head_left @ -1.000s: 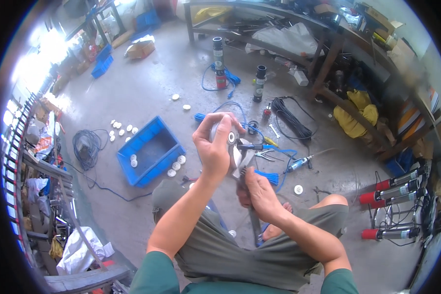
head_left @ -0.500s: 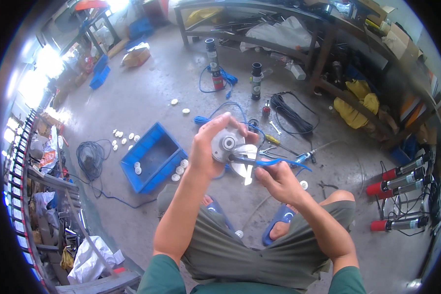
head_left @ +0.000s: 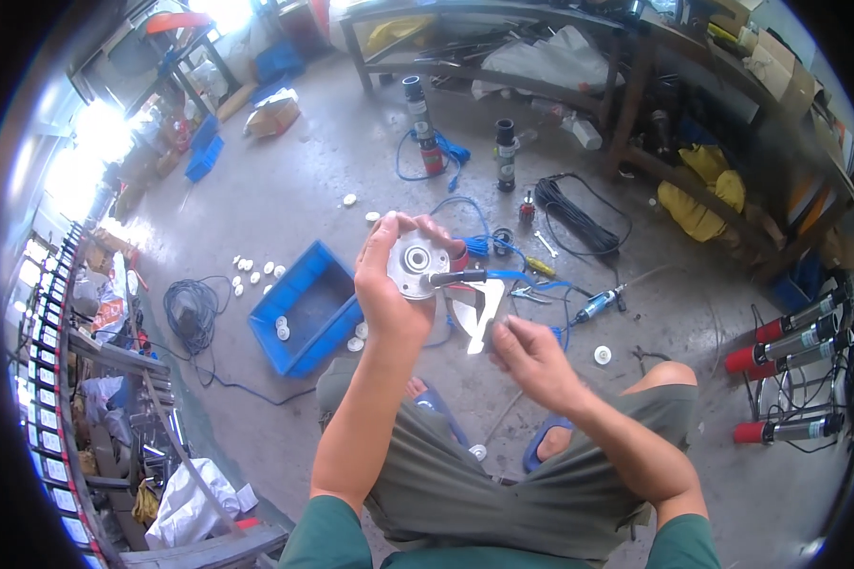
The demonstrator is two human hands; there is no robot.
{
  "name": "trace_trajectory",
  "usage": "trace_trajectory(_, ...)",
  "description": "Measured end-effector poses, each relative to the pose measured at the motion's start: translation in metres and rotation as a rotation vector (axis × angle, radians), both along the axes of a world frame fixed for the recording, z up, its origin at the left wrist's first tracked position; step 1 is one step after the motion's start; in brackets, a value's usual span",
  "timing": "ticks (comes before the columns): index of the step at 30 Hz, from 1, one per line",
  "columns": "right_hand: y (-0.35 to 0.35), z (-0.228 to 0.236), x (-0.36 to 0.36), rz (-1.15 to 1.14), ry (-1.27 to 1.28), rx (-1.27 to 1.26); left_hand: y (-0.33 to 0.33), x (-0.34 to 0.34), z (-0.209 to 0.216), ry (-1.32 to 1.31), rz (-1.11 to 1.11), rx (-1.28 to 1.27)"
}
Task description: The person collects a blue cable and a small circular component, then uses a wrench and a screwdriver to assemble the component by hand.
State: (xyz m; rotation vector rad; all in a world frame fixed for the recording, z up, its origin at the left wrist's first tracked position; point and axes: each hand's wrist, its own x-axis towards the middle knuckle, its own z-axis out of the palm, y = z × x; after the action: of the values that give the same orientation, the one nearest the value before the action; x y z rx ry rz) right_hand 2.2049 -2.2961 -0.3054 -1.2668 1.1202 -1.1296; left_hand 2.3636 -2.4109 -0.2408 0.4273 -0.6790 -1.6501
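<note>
My left hand (head_left: 386, 284) wraps round a round metal pump end cap (head_left: 416, 262), held up with its ringed centre hole facing me. A red part shows behind it, next to my fingers. A black sleeve (head_left: 457, 278) lies across the cap's right side and leads into a blue cable (head_left: 531, 278). Below the sleeve hangs a shiny white strip (head_left: 485, 318), partly folded. Beside its lower end, my right hand (head_left: 533, 358) is closed in a pinch. Whether its fingertips grip the strip or something smaller I cannot tell.
A blue bin (head_left: 304, 308) holds a few white discs, with more on the floor around it. Beyond my hands lie a black cable coil (head_left: 579, 213), a wrench (head_left: 547, 244) and a screwdriver (head_left: 540, 266). Red-ended pumps (head_left: 788, 351) lie at right; a workbench (head_left: 484, 71) stands behind.
The end cap has shifted left and turned, so its sleeve lies flatter across it. My right hand has come away from the blue cable and lowered slightly beside the white strip.
</note>
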Motion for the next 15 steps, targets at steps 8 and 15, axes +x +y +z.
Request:
trace_trajectory(8, -0.009, 0.022, -0.015, -0.01, 0.095, -0.074, 0.002, -0.007, -0.002, -0.02, -0.177, -0.165)
trace_trajectory(15, -0.016, 0.014, -0.016, -0.031, 0.092, -0.114, 0.009, -0.011, 0.005, -0.047, -0.212, -0.203)
